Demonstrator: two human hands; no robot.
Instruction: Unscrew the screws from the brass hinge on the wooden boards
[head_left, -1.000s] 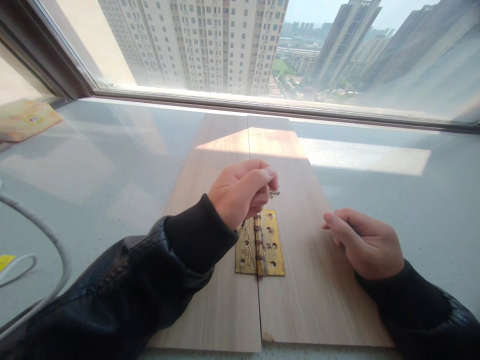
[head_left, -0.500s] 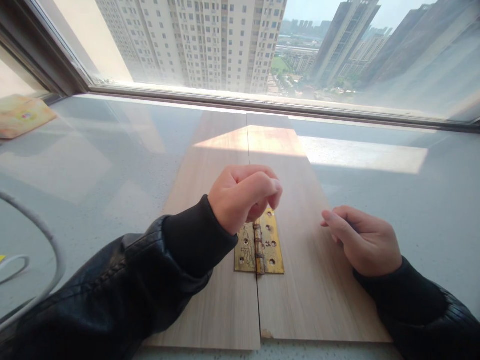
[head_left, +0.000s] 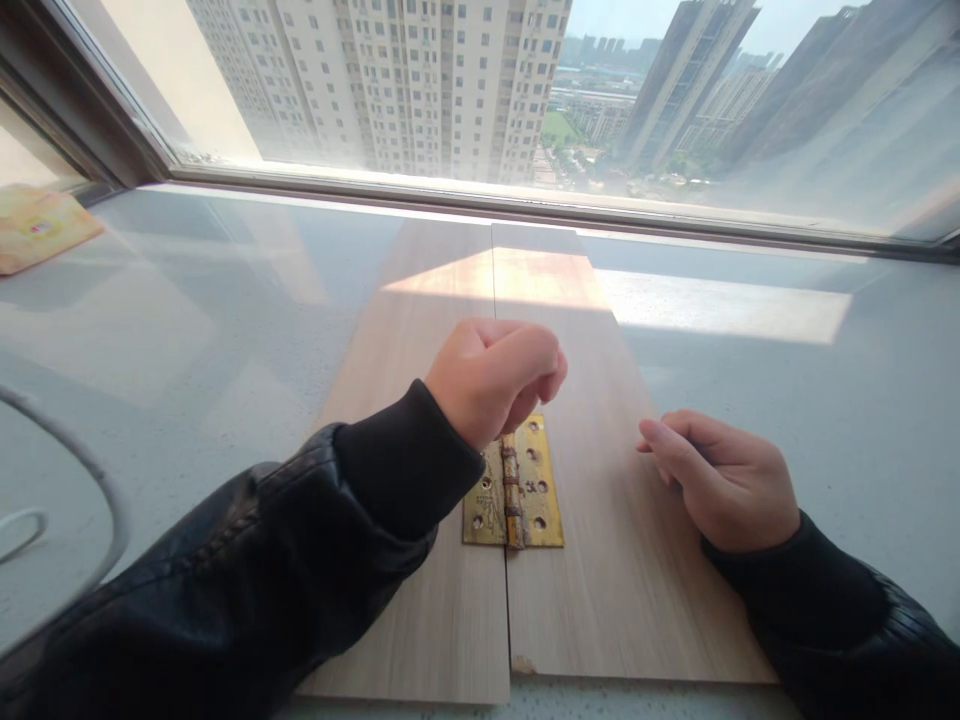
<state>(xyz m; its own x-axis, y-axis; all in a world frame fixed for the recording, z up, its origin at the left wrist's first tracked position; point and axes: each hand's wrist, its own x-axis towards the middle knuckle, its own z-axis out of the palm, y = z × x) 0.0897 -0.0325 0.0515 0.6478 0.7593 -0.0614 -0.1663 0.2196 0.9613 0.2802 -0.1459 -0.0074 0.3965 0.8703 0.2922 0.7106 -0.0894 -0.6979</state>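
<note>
Two pale wooden boards (head_left: 600, 540) lie side by side on a grey window ledge, joined by a brass hinge (head_left: 517, 490) with screw holes. My left hand (head_left: 495, 380) hovers over the hinge's upper end, fingers curled into a closed pinch; what it holds is hidden. My right hand (head_left: 720, 480) rests on the right board, fingers loosely curled, nothing visible in it.
The grey ledge (head_left: 225, 330) runs under a wide window (head_left: 480, 90) with tower blocks outside. A yellowish card (head_left: 37, 228) lies at far left. A grey cable (head_left: 82, 470) loops at the left edge.
A small metal piece showed at my left fingertips a second ago; now the fingers cover it. The left hand has dipped slightly toward the hinge. The right hand has stayed put.
</note>
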